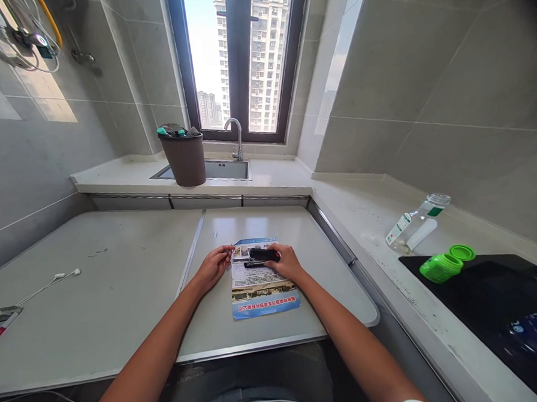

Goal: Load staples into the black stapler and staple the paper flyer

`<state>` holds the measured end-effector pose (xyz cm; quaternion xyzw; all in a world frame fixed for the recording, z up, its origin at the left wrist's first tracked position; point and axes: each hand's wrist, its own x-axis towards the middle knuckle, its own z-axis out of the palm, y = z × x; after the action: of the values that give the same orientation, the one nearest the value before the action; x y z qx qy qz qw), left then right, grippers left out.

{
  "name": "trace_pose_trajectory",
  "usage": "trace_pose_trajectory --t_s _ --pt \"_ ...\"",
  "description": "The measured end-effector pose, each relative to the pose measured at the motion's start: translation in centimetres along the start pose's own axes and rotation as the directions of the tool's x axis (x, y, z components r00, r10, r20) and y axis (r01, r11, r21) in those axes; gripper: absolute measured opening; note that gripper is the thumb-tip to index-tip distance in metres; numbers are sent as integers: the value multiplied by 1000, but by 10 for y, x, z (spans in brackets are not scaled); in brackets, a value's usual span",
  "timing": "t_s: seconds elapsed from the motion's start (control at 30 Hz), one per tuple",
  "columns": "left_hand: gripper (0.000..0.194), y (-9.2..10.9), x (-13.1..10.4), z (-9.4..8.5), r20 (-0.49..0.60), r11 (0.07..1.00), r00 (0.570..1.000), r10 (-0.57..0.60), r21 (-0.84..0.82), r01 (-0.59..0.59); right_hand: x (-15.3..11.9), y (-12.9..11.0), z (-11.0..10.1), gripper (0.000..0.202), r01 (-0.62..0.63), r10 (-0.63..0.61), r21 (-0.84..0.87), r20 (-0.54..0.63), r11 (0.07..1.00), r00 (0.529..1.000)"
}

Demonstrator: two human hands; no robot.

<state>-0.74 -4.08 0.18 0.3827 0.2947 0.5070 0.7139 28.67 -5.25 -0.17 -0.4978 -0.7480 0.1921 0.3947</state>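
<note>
A black stapler [265, 254] lies over the upper part of a printed leaflet [265, 291]. My right hand [286, 262] grips the stapler's right end, its fingers curled round it. A thin silver strip shows at the stapler's left, between its upper and lower black parts. At the leaflet's upper left edge is my left hand [214, 267], its thumb and fingertips pinched together; whatever they hold is too small to make out. Two small thin marks, perhaps staples [215, 234], are on the white folding table [133, 280] beyond the left hand.
White earphones [68, 274] and a red-and-white box [2, 326] lie at the table's left. Behind stands a brown bin [183, 160] by the sink [226, 170]. On the right counter are a clear bottle [416, 223], a green container [440, 268] and a black cooktop [476, 298].
</note>
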Motion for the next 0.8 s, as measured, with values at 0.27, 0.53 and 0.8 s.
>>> trace_pose_trajectory --t_s 0.27,0.53,0.8 --pt "58 7 -7 4 31 946 990 135 294 -138 -2 3 4 32 23 -24 15 81 1000 996" --pt "48 6 -20 11 287 868 957 -40 484 -109 -8 -24 -1 31 361 -383 -227 -61 904 922" --pt "38 -1 -27 13 515 834 832 -207 538 -126 -23 -50 27 22 850 -827 -174 201 498 525"
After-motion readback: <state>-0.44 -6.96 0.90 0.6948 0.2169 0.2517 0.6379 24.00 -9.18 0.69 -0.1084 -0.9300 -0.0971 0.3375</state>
